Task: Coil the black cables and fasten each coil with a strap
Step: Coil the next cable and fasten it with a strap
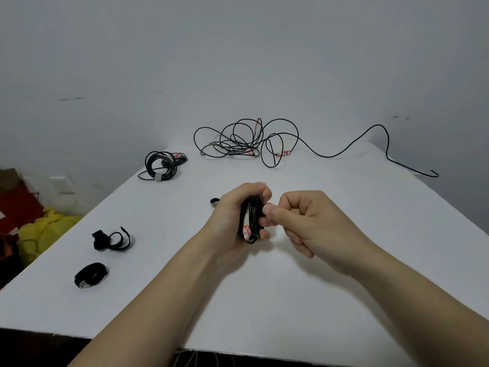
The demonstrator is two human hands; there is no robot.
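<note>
Step in hand: the person looks to be binding a finished coil point(252, 221), held up over the middle of the worktop point(344, 274).
Left hand point(232, 218): its grip is clenched around the coil, fingers curled over the turns, wrist angled in.
Right hand point(304, 221): fisted, thumb and forefinger pinching at the coil's edge; whether a strap sits in that pinch cannot be told.
Doing it well: keep the turns squeezed flat, pull the strap snug before pressing it closed.
Spare straps point(112, 239): lying to the left.
Still waiting: the loose cable point(246, 140) at the far edge.

A white table point(344, 260) before a grey wall point(238, 62); yellow cloth point(45, 231) on the floor at left
</note>
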